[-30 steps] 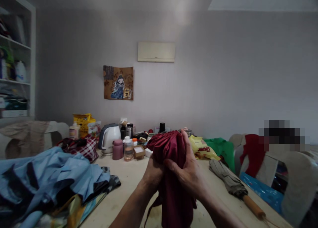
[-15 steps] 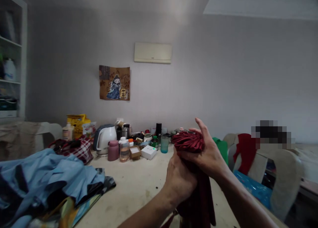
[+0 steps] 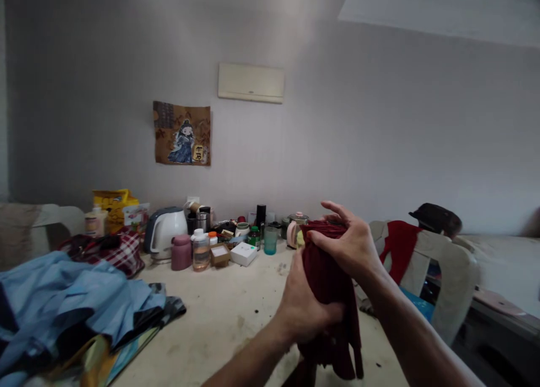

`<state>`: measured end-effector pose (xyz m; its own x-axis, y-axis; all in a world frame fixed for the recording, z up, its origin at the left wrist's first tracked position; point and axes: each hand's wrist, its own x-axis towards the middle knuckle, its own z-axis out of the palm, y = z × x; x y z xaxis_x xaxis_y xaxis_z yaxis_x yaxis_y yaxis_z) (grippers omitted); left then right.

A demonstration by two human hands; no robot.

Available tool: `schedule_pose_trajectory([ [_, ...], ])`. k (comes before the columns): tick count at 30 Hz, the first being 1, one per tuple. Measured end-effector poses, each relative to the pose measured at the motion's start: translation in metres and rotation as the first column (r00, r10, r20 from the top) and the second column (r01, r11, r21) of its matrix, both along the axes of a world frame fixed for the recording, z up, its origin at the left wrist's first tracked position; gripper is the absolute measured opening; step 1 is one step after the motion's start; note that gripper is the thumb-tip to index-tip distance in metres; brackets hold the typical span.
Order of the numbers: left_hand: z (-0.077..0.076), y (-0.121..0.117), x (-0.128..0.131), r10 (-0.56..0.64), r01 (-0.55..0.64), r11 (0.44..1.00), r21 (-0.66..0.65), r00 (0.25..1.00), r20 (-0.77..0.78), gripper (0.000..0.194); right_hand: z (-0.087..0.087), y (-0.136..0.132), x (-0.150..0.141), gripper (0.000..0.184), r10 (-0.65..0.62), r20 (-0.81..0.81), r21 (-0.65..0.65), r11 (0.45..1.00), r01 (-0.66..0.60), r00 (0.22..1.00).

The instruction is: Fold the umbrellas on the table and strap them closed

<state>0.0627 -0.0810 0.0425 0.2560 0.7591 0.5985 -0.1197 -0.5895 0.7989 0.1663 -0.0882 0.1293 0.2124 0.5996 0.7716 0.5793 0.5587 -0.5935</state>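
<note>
A dark red folded umbrella (image 3: 327, 280) stands upright in front of me over the table (image 3: 223, 325). My left hand (image 3: 301, 308) is wrapped round its lower part, fingers closed on the red cloth. My right hand (image 3: 350, 243) grips the top of the cloth, thumb and fingers curled over it. Loose red flaps hang down below my left hand.
A blue open umbrella (image 3: 63, 302) lies at the left with a plaid bag (image 3: 113, 249) behind it. A white kettle (image 3: 162, 232), pink bottle (image 3: 181, 252), white box (image 3: 243, 253), cups and jars crowd the back. A chair (image 3: 442, 269) with a red garment stands at the right.
My view has swung right and both hands have shifted with the red umbrella. My right hand has moved up over its top; my left hand grips lower.
</note>
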Motion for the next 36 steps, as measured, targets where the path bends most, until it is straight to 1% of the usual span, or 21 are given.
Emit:
schedule_pose_trajectory([
  [1,-0.004,0.007,-0.003,-0.165,0.167,0.985,-0.041,0.985,0.041,0.087,0.000,0.001,0.001,0.070,0.012,-0.011,0.014,1.000,-0.012,1.000],
  [2,-0.008,0.014,-0.007,-0.329,0.335,0.938,-0.089,0.941,0.075,0.087,-0.001,0.001,0.002,0.066,0.033,-0.018,0.023,0.999,-0.033,0.999],
  [4,-0.018,0.029,-0.012,-0.578,0.590,0.786,-0.183,0.807,0.118,0.077,-0.003,-0.001,0.001,0.060,0.102,-0.028,0.030,0.994,-0.101,0.994],
  [7,-0.027,0.043,-0.015,-0.758,0.781,0.599,-0.178,0.624,0.189,0.073,-0.005,-0.006,-0.001,0.056,0.263,-0.054,0.040,0.965,-0.261,0.963],
  [9,-0.029,0.046,-0.016,-0.800,0.823,0.558,-0.109,0.568,0.193,0.082,-0.006,-0.008,-0.001,0.056,0.374,-0.074,0.058,0.927,-0.370,0.925],
  [11,-0.028,0.046,-0.016,-0.797,0.811,0.581,-0.071,0.584,0.154,0.085,-0.006,-0.010,0.000,0.055,0.454,-0.073,0.076,0.890,-0.449,0.888],
  [12,-0.027,0.044,-0.017,-0.774,0.784,0.617,-0.066,0.619,0.133,0.084,-0.006,-0.009,0.001,0.055,0.467,-0.056,0.075,0.883,-0.463,0.882],
  [15,-0.025,0.037,-0.015,-0.620,0.624,0.777,-0.084,0.782,0.071,0.068,-0.005,-0.006,-0.001,0.067,0.355,0.029,0.021,0.934,-0.355,0.935],
  [18,-0.025,0.025,-0.009,-0.304,0.307,0.942,-0.139,0.952,0.042,0.049,-0.005,0.001,-0.008,0.087,0.117,0.075,0.002,0.993,-0.118,0.990],
  [20,-0.026,0.019,-0.005,-0.076,0.080,0.981,-0.176,0.997,0.029,0.046,-0.006,0.007,-0.012,0.089,0.028,0.070,0.010,1.000,-0.029,0.997],
  [21,-0.026,0.018,-0.004,-0.007,0.011,0.984,-0.178,1.000,0.020,0.046,-0.006,0.011,-0.013,0.085,0.022,0.058,0.001,1.000,-0.022,0.998],
  [22,-0.027,0.019,-0.005,0.001,0.002,0.984,-0.178,1.000,0.017,0.044,-0.007,0.015,-0.013,0.079,0.049,0.040,-0.016,0.999,-0.048,0.998],
  [24,-0.028,0.024,-0.008,-0.176,0.183,0.961,-0.208,0.983,0.054,0.040,-0.008,0.022,-0.009,0.067,0.177,-0.029,-0.050,0.983,-0.178,0.984],
  [25,-0.029,0.028,-0.011,-0.324,0.337,0.913,-0.231,0.942,0.093,0.041,-0.008,0.026,-0.007,0.064,0.264,-0.080,-0.058,0.961,-0.269,0.961],
  [27,-0.032,0.036,-0.018,-0.587,0.619,0.738,-0.269,0.785,0.198,0.052,-0.009,0.032,-0.003,0.064,0.444,-0.182,-0.043,0.888,-0.458,0.877],
  [28,-0.034,0.039,-0.021,-0.668,0.711,0.648,-0.272,0.703,0.244,0.062,-0.010,0.034,-0.001,0.065,0.523,-0.219,-0.027,0.841,-0.541,0.824],
  [29,-0.037,0.041,-0.023,-0.711,0.762,0.589,-0.269,0.647,0.275,0.072,-0.010,0.036,0.000,0.065,0.587,-0.240,-0.015,0.794,-0.608,0.773],
  [30,-0.039,0.042,-0.025,-0.727,0.783,0.564,-0.263,0.621,0.291,0.080,-0.010,0.037,0.000,0.066,0.635,-0.246,-0.008,0.754,-0.657,0.732],
  [32,-0.044,0.043,-0.025,-0.712,0.777,0.578,-0.248,0.630,0.310,0.084,-0.011,0.038,-0.001,0.071,0.669,-0.229,-0.009,0.725,-0.689,0.707],
  [33,-0.046,0.042,-0.023,-0.686,0.754,0.611,-0.239,0.656,0.315,0.084,-0.012,0.038,-0.002,0.075,0.646,-0.217,-0.013,0.748,-0.664,0.732],
  [36,-0.051,0.041,-0.014,-0.529,0.592,0.770,-0.237,0.801,0.281,0.067,-0.020,0.039,-0.010,0.098,0.421,-0.168,-0.025,0.902,-0.431,0.891],
])
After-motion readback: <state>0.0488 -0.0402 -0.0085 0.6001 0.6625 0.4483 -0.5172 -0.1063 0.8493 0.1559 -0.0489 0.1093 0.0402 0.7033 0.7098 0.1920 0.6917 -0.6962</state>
